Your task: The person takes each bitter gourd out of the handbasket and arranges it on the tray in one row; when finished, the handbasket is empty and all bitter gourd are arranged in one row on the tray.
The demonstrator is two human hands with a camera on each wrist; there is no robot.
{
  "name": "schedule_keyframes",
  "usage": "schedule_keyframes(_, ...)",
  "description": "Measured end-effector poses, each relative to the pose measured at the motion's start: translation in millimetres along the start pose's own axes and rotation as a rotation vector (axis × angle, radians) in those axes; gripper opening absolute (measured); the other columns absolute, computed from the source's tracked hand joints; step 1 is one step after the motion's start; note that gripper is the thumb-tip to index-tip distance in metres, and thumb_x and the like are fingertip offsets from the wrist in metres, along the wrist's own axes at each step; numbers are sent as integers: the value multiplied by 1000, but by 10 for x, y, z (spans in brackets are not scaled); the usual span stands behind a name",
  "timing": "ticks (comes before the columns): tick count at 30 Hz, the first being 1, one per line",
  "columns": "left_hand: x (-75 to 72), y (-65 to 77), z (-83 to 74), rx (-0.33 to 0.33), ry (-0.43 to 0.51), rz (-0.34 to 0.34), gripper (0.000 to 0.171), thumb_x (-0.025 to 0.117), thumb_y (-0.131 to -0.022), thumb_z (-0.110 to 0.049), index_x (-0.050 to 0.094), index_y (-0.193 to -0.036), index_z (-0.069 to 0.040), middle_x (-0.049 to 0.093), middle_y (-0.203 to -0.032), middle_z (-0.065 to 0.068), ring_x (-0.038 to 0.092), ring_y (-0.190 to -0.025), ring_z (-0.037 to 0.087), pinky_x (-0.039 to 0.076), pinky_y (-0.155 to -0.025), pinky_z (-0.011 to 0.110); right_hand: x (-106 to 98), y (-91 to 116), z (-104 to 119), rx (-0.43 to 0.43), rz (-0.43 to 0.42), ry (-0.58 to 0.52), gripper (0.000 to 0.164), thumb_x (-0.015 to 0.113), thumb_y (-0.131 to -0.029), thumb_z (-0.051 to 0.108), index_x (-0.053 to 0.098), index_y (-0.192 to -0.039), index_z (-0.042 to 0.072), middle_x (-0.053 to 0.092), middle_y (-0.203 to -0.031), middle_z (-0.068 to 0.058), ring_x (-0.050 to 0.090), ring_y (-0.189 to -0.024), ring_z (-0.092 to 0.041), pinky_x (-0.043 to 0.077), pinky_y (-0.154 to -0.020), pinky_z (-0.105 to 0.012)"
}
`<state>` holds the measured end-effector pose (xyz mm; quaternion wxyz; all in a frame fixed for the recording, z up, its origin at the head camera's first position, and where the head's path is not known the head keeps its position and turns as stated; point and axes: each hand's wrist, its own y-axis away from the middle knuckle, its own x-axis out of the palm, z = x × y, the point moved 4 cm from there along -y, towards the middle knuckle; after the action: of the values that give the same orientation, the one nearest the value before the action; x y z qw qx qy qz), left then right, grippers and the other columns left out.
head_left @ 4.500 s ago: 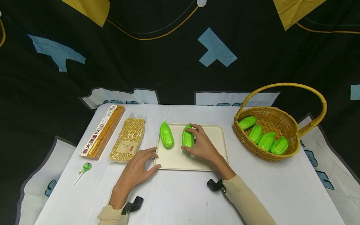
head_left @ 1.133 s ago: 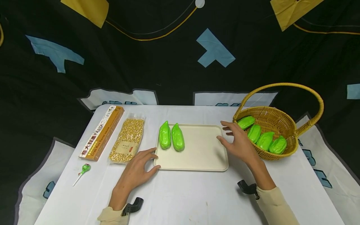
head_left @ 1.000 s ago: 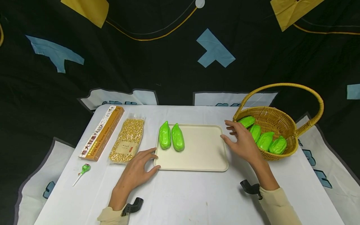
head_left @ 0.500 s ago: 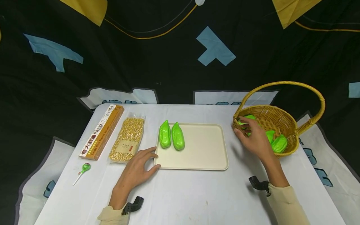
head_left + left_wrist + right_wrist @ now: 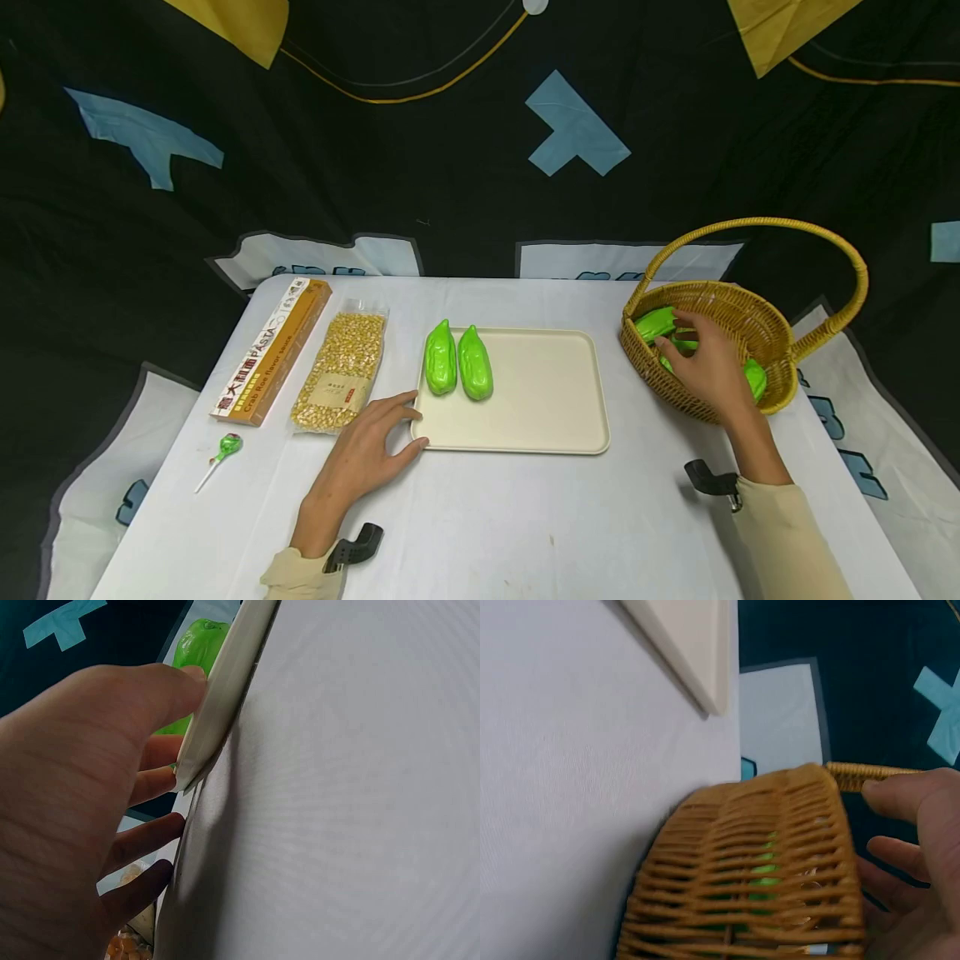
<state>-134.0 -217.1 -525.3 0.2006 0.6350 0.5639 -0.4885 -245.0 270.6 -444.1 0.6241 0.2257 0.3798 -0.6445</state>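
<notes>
My right hand [image 5: 705, 358] is over the wicker basket [image 5: 780, 379], fingers and thumb spread above the green peppers inside. One pepper [image 5: 655, 323] shows left of the fingertips and another [image 5: 755, 379] right of the hand; the hand partly covers those between. In the right wrist view the basket wall [image 5: 757, 862] hides most of the contents, and the fingers stand apart. My left hand [image 5: 367, 446] touches the near left corner of the cream tray [image 5: 540, 392], fingers along its left side and thumb at the front. Two upright-lying green peppers [image 5: 440, 358] [image 5: 475, 364] sit side by side on the tray.
Left of the tray lie a bag of corn kernels [image 5: 348, 350] and a pasta box [image 5: 273, 350]. A lollipop [image 5: 227, 447] is near the table's left edge. The basket's tall handle [image 5: 757, 222] arches above it.
Earlier my right hand held the second pepper on the tray and let it go beside the first. Since then it has moved right, into the basket. My left hand has stayed in place.
</notes>
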Motion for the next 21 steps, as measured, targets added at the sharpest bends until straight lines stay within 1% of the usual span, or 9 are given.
schedule_keyframes(5, 3, -2, 7, -1, 3, 0, 36, 88, -90, -37, 77, -117, -16, 64, -152, 5, 61, -137, 31, 53, -114, 50, -28, -51, -99, -12, -6, 54, 60, 74, -103, 18, 52, -151, -9, 62, -136, -37, 68, -112, -55, 59, -87, -69)
schedule_keyframes(13, 2, 2, 12, -5, 9, 4, 36, 88, -90, -37, 77, -117, -16, 64, -152, 4, 61, -138, 30, 53, -114, 51, -23, -146, -182, 0, 18, 84, 60, 75, -101, 19, 53, -149, -11, 60, -136, -38, 64, -114, -55, 57, -90, -69)
schedule_keyframes(17, -1, 4, 13, -8, 8, 4, 36, 88, -90, -37, 77, -117, -16, 63, -153, 4, 61, -138, 30, 53, -114, 51, -2, -233, -214, 39, 44, 107, 62, 74, -102, 21, 51, -150, -11, 58, -138, -38, 62, -118, -55, 55, -93, -70)
schedule_keyframes(21, 5, 2, 18, -15, 10, 10, 36, 87, -91, -38, 77, -118, -16, 63, -153, 4, 61, -138, 30, 52, -115, 51, 26, -319, -244, 97, 84, 141, 69, 73, -103, 29, 47, -152, -12, 53, -142, -39, 56, -125, -56, 52, -100, -72)
